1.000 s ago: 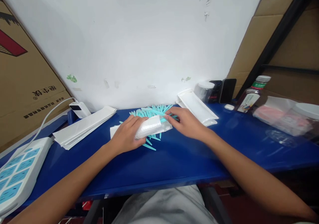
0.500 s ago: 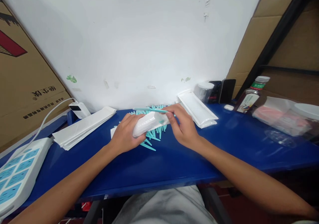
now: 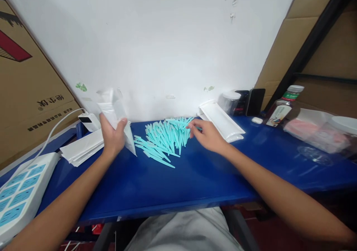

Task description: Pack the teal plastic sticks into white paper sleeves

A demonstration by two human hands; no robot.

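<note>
My left hand (image 3: pixel 113 134) is raised over the left of the table, its thumb and fingers wrapped round a white bubble-lined pouch (image 3: pixel 110 109), which is blurred by motion. The pouch stands tilted, with a flap hanging down on its right side. At the far right of a loose pile of slim, tapered teal sticks (image 3: pixel 160 139), which look like eyebrow razors, is my right hand (image 3: pixel 206 134). Its thumb and fingertips are pinched together on a teal stick (image 3: pixel 178 121) above the pile.
Flat white pouches (image 3: pixel 80 148) lie on the blue table (image 3: pixel 167 187) at left, near a power strip (image 3: pixel 28 191) and a white device (image 3: pixel 89 121). More white packaging (image 3: pixel 221 121), a lidded jar (image 3: pixel 230 101), phones (image 3: pixel 255 102) and a bottle (image 3: pixel 283 108) stand at right. A wall rises behind.
My left hand has moved left and up with the white pouch, turning it upright and uncovering the pile. My right hand has shifted slightly right and down to the pile's edge.
</note>
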